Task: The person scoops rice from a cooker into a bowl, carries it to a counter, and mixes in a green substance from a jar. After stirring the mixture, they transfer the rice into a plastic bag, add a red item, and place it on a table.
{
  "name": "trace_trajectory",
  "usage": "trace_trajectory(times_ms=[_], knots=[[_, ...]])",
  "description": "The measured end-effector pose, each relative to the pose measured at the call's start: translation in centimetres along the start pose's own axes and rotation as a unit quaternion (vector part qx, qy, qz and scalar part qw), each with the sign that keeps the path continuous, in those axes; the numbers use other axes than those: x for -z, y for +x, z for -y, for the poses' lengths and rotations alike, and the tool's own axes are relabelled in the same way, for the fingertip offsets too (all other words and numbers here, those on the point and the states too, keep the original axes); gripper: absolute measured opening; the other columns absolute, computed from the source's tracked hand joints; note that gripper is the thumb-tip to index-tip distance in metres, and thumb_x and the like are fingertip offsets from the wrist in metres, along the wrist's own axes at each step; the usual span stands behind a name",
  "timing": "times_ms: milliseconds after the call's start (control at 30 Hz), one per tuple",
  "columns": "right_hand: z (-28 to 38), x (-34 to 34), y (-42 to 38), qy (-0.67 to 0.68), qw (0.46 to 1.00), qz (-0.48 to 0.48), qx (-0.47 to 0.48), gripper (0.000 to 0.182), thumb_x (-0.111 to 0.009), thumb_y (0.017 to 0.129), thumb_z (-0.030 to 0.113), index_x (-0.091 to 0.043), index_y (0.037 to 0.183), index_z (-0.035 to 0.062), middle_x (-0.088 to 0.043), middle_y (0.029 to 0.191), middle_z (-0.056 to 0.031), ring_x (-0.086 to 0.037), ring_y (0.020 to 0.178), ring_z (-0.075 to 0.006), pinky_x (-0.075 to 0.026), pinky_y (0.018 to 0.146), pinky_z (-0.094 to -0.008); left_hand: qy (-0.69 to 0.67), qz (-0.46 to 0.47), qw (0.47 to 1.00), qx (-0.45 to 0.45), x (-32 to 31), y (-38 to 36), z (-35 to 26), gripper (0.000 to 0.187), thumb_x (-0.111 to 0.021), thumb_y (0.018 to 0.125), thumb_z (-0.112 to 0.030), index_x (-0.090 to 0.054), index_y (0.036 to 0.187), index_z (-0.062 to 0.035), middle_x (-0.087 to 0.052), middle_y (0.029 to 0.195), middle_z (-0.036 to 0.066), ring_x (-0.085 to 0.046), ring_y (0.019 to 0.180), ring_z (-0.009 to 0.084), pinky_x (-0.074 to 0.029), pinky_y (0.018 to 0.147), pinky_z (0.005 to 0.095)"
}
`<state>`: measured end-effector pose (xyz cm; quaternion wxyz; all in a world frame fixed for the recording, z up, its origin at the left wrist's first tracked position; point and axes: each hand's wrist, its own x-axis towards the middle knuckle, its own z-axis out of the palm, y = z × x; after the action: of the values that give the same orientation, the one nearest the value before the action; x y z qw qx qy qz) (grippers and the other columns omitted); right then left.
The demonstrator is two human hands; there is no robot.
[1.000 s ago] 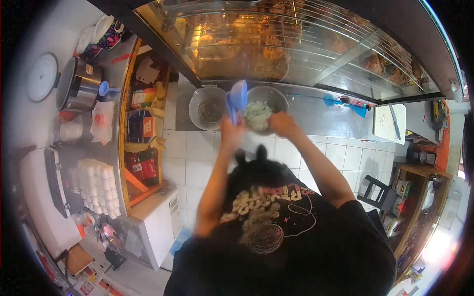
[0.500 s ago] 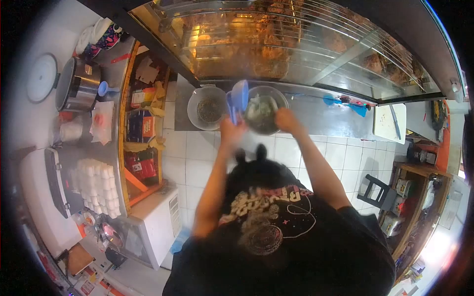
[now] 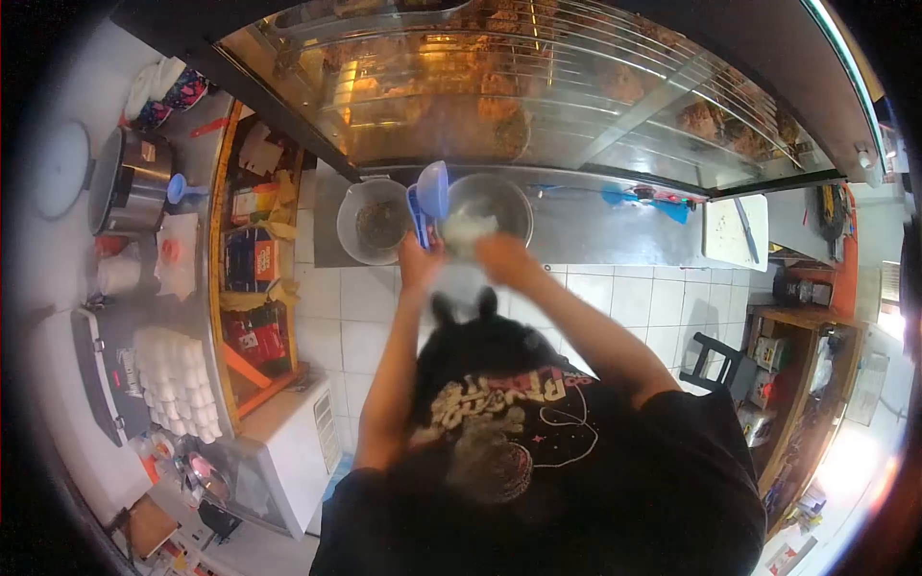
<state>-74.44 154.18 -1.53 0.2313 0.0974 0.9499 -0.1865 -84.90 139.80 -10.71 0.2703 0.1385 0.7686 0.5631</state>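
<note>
Ladle clamped in your left grip could strike the bowl if lowered; your right grip is too blurred to judge.

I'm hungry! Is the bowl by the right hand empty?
Not empty: pale stuff shows inside the bowl, beside the right hand.
</note>
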Motion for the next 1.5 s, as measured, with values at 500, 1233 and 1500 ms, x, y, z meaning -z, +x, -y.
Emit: trace_trajectory(times_ms=[500, 1233, 1500], knots=[[-2.1, -2.5, -0.9, 0.049, 0.988, -0.12, -0.087, 0.016, -0.049, 0.08, 0.001, -0.063, 0.087, -0.0029, -0.065, 0.085, -0.0252, -0.064, 0.084, -0.041, -0.053, 0.073, -0.0491, 0.032, -0.04, 0.996, -0.079, 0.3, 0.0, 0.6, 0.012, -0.064, 0.084, 0.001, -0.054, 0.092, 0.0012, -0.055, 0.07, 0.004, -0.064, 0.053, 0.0152, -0.055, 0.049, 0.0295], [0.3, -1.6, -1.2, 0.017, 0.999, -0.041, 0.003, 0.019, -0.053, 0.081, 0.01, -0.069, 0.084, 0.0004, -0.067, 0.083, -0.0223, -0.068, 0.078, -0.0348, -0.055, 0.069, -0.045, 0.043, -0.027, 0.996, -0.075, 1.1, -1.2, 1.1, 0.011, -0.061, 0.084, 0.004, -0.052, 0.091, 0.0054, -0.052, 0.074, 0.005, -0.064, 0.059, 0.0165, -0.057, 0.053, 0.0312], [0.7, 0.2, -2.5, 0.069, 0.996, 0.009, -0.058, 0.023, -0.049, 0.082, 0.006, -0.066, 0.095, -0.0032, -0.065, 0.088, -0.0249, -0.066, 0.085, -0.0412, -0.054, 0.075, -0.0459, 0.045, -0.017, 0.998, -0.045, 0.9, -1.4, 0.4, 0.011, -0.059, 0.086, 0.004, -0.049, 0.087, 0.0041, -0.056, 0.077, 0.007, -0.064, 0.061, 0.0163, -0.058, 0.055, 0.0296]])
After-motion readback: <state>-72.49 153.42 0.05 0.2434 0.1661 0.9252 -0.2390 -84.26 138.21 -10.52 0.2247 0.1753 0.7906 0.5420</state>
